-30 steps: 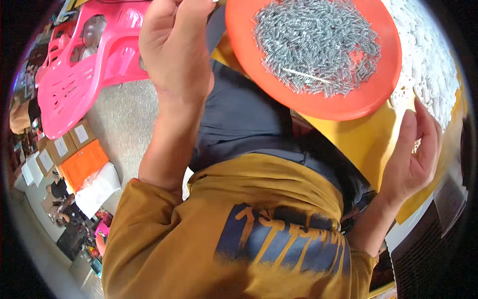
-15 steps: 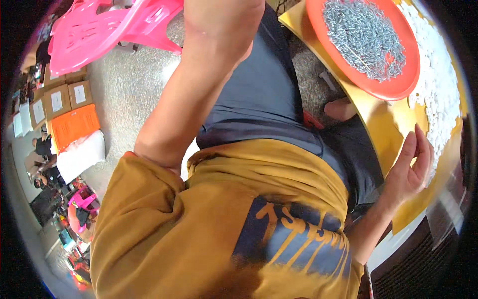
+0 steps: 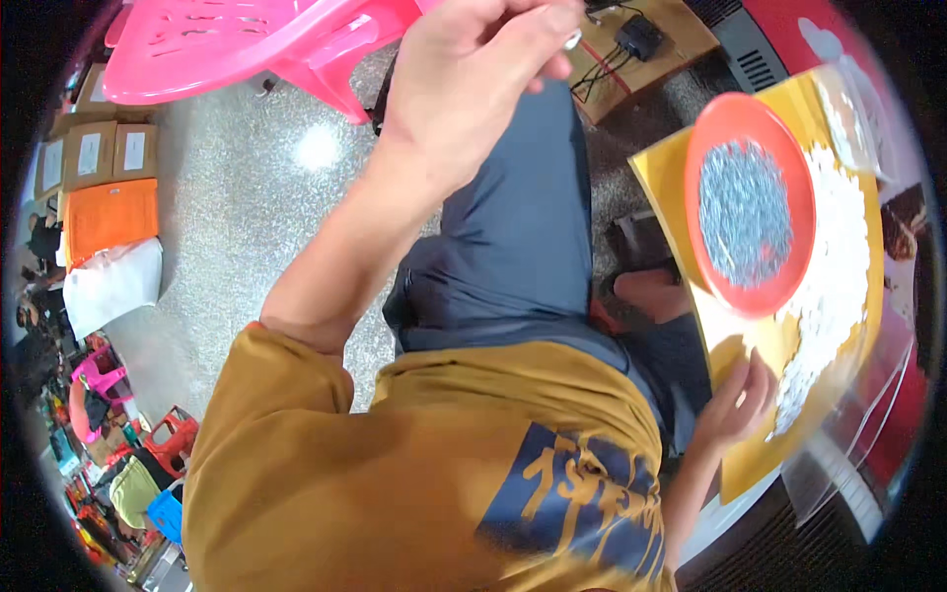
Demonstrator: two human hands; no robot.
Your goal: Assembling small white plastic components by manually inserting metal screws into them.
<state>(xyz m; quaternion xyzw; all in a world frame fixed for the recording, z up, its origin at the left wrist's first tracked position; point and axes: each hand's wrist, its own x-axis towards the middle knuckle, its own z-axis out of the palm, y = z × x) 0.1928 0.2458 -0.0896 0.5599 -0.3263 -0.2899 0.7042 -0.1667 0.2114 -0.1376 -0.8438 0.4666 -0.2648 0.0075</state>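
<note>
My left hand (image 3: 473, 74) is raised at the top middle, its fingers closed in a pinch with a small white piece (image 3: 572, 40) at their tips. My right hand (image 3: 735, 405) hovers by the near end of a yellow board (image 3: 671, 183) on the right. Its fingers are curled together, and a tiny pale spot shows between them, too small to name. On the board lies an oval red-orange plate (image 3: 758, 300) heaped with small silvery metal pins (image 3: 742, 212), possibly nails. A wide spread of small white pieces (image 3: 824, 271) covers the board beside the plate.
A pink plastic chair (image 3: 207, 54) stands at the upper left. Beyond the speckled floor are cardboard boxes (image 3: 91, 156), an orange crate (image 3: 110, 219) and a white sack (image 3: 113, 286). A black adapter with cables (image 3: 639, 37) rests on a brown surface at the top.
The view has shifted, bringing my left hand and its white piece into sight. My right hand's fingers, raised and loosely bent before, are now curled lower beside the plate.
</note>
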